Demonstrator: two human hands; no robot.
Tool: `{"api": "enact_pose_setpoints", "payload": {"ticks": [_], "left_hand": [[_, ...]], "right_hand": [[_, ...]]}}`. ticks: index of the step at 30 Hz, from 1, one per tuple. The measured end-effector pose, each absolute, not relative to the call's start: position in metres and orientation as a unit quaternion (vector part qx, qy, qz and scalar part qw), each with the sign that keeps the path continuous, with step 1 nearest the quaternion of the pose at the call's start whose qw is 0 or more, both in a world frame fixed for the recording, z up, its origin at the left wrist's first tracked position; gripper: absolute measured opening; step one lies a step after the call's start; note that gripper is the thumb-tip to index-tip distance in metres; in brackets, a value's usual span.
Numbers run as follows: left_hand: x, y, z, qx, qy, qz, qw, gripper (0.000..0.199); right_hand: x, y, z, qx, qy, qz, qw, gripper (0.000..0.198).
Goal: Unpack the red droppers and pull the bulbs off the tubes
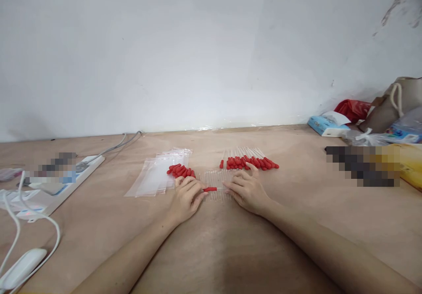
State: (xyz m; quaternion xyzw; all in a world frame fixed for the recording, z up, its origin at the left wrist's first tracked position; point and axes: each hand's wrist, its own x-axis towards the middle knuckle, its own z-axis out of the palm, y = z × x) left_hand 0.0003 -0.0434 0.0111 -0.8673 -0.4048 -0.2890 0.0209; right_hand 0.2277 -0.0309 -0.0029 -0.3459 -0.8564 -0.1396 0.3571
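My left hand (188,196) is closed, pinching a red rubber bulb (210,189) between thumb and fingers. From the other side my right hand (246,190) grips a thin clear tube (220,189), whose tip meets the bulb's end; I cannot tell how far it sits inside. Several clear tubes (211,177) lie in a row under and between both hands. Loose red bulbs (180,170) are heaped just beyond my left hand. Past my right hand, droppers (252,162) lie side by side, red bulbs toward me and clear stems pointing to the wall.
Clear zip bags (147,179) lie fanned out left of the bulbs. A white power strip (62,193) with cables stands at far left, near a white plug-like device (24,267). A blue tissue pack (328,125), a red bag (352,110) and a yellow bag (410,162) sit at right.
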Motion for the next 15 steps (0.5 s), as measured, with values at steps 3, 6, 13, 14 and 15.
{"api": "enact_pose_setpoints", "payload": {"ticks": [3,6,13,14,15], "left_hand": [[0.004,-0.044,0.010,-0.871,-0.400,-0.284,0.026,0.016],[0.007,-0.041,0.011,-0.877,-0.387,-0.279,0.051,0.021],[0.011,-0.039,0.011,-0.896,-0.338,-0.279,0.071,0.014],[0.010,-0.039,0.011,-0.898,-0.332,-0.279,0.071,0.014],[0.009,-0.039,0.011,-0.901,-0.326,-0.279,0.070,0.013]], "right_hand": [[0.227,-0.034,-0.008,-0.346,-0.861,-0.123,0.351,0.018],[0.226,-0.037,-0.009,-0.341,-0.863,-0.103,0.358,0.018],[0.224,-0.042,-0.009,-0.320,-0.870,-0.096,0.362,0.018],[0.224,-0.043,-0.009,-0.316,-0.871,-0.101,0.362,0.019],[0.225,-0.043,-0.008,-0.312,-0.872,-0.105,0.362,0.020]]}}
